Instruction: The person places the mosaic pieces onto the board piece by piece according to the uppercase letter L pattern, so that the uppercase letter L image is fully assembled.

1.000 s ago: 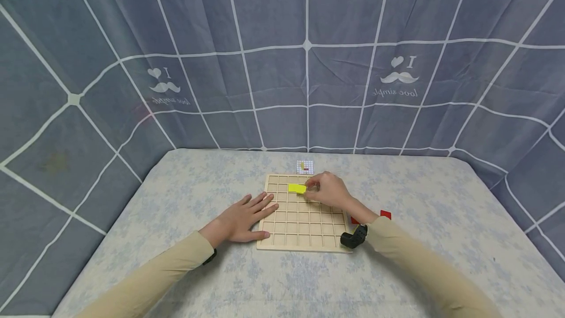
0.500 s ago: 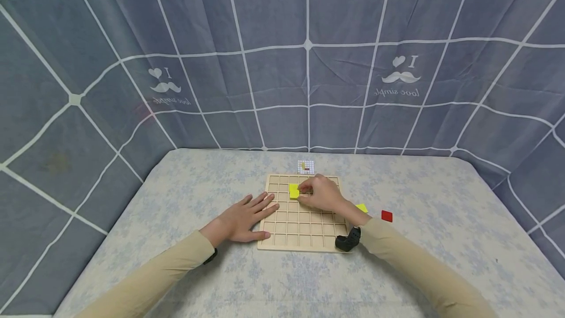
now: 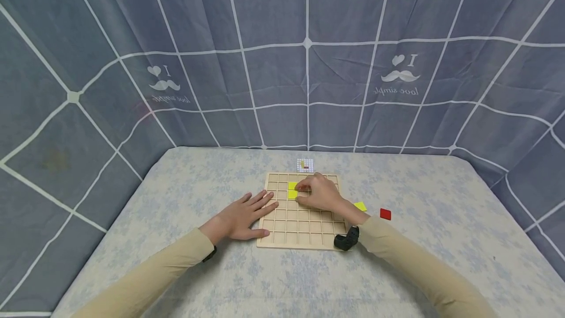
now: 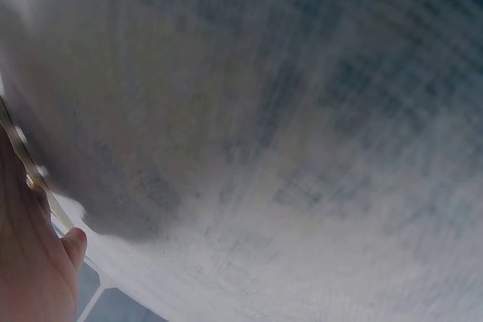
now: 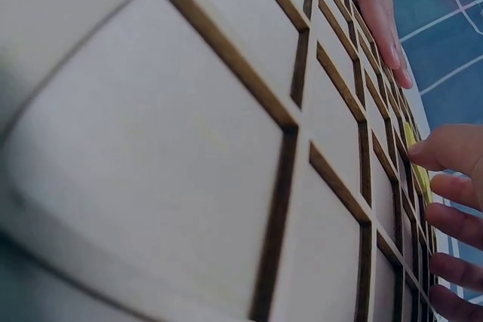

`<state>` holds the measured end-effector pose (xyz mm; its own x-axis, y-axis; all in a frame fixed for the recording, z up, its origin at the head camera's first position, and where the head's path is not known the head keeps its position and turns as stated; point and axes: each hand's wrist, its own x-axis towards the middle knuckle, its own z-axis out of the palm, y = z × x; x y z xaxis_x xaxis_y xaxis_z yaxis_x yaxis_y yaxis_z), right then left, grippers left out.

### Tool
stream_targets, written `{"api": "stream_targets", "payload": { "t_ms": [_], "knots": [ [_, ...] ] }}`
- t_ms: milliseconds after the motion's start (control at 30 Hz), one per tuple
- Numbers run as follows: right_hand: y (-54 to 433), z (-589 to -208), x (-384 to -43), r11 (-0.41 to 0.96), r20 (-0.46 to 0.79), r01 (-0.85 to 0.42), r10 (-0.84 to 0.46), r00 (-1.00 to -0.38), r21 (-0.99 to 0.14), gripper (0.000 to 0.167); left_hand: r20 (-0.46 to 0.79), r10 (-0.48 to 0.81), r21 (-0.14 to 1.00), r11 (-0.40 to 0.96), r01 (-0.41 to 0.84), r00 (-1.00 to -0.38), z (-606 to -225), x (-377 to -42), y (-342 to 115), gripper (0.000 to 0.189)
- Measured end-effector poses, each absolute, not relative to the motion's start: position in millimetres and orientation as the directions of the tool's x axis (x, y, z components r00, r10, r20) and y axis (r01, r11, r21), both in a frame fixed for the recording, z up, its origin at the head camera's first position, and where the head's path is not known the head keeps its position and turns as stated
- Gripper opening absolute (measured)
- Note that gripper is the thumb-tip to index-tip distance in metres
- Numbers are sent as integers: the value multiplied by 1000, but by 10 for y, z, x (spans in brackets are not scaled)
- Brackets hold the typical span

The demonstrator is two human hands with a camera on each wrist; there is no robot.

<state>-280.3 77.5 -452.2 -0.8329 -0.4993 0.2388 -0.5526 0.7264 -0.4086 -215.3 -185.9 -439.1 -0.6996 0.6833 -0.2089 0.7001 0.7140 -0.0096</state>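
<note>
A wooden grid board lies on the table in the head view, its square cells bounded by raised ridges. Two yellow square tiles, an upper tile and a lower tile, sit one below the other in its upper left part. The right hand has curled fingers and thumb at the right side of the lower tile, pinching it; in the right wrist view the thumb overlaps yellow tile. Flat across the board's left edge rests the left hand, fingers spread.
A small printed grid card with coloured squares lies behind the board. To the right, on the patterned tablecloth, are another yellow tile and a red tile. A blue curtain surrounds the table's back and sides.
The right hand has shifted slightly left and brought its yellow tile from the upper tile's right side to below it. The left hand has stayed in place.
</note>
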Motion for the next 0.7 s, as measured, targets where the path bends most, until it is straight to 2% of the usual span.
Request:
{"api": "stream_targets", "payload": {
  "t_ms": [600,700],
  "knots": [
    [899,-4458,-2766,729,221,-525,-479,-850,-439,25,-214,683,-5,714,700,-698,-4380,-2153,-1845,76],
    [968,-4421,-2759,727,248,-533,-472,-846,-434,24,-214,679,-4,718,696,-702,-4376,-2147,-1849,76]
  ]
}}
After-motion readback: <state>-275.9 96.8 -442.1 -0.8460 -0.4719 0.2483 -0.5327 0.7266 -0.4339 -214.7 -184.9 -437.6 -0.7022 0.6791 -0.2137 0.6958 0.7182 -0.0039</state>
